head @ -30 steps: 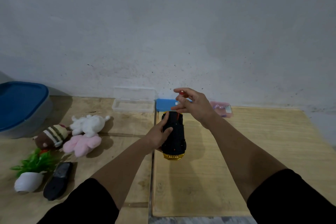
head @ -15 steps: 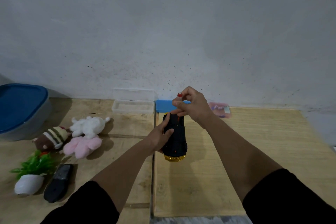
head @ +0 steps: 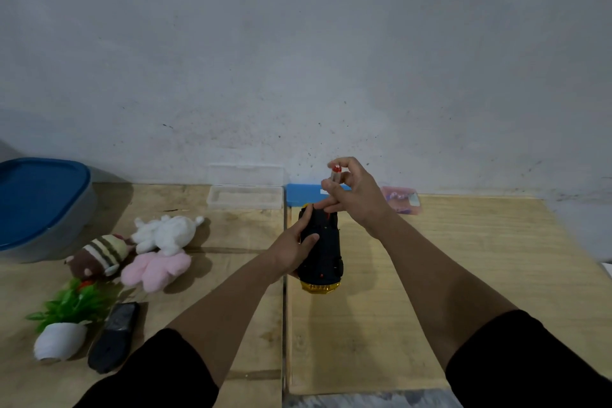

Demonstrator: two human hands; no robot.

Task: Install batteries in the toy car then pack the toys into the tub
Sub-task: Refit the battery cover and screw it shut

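Observation:
The toy car (head: 326,248) lies upside down on the wooden table, black underside up and gold body beneath. My left hand (head: 291,250) grips its left side and holds it still. My right hand (head: 356,199) is above the car's far end, fingertips pinched on a small screwdriver (head: 335,172) with a clear handle and red cap, held upright with its tip down on the underside. The tub (head: 39,205), grey with a blue lid on, stands at the far left.
White (head: 169,232), pink (head: 155,270) and brown striped (head: 99,255) plush toys lie left of the car. A small plant in a white pot (head: 63,328) and a black flat object (head: 114,336) lie nearer me. A clear box (head: 245,197), a blue box (head: 301,194) and a pink packet (head: 402,204) sit by the wall.
My right fingers have shifted their grip around the screwdriver's top while it stays upright on the car. My left hand keeps its hold and the car has not moved.

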